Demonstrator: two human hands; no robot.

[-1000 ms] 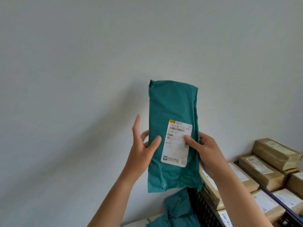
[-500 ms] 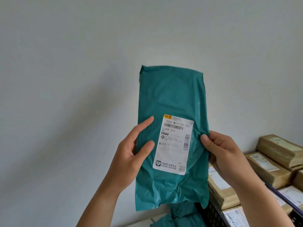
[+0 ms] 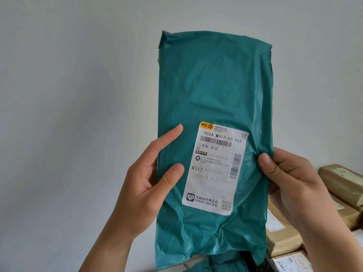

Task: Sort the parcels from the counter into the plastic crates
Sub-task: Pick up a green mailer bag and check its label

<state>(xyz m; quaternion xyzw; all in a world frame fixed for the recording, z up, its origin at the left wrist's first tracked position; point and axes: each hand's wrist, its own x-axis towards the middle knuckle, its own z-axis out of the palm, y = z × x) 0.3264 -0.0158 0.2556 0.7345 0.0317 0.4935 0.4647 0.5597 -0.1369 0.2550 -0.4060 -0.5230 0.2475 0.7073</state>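
A teal plastic mailer parcel (image 3: pixel 214 91) is held upright close in front of the camera, its white shipping label (image 3: pixel 214 167) facing me. My left hand (image 3: pixel 143 189) holds its left edge, thumb and index finger lying on the front. My right hand (image 3: pixel 290 183) pinches the right edge, thumb on the front and fingers behind. The parcel hides most of what lies below it.
Several brown taped parcels (image 3: pixel 341 185) are stacked at the lower right. A dark crate edge (image 3: pixel 253 258) and more teal mailers (image 3: pixel 216 264) show under the held parcel. A plain pale wall (image 3: pixel 78 75) fills the background.
The teal parcel has come closer to the camera and fills more of the view. My left hand moved from a loose touch onto the left edge; my right thumb slid to the right edge.
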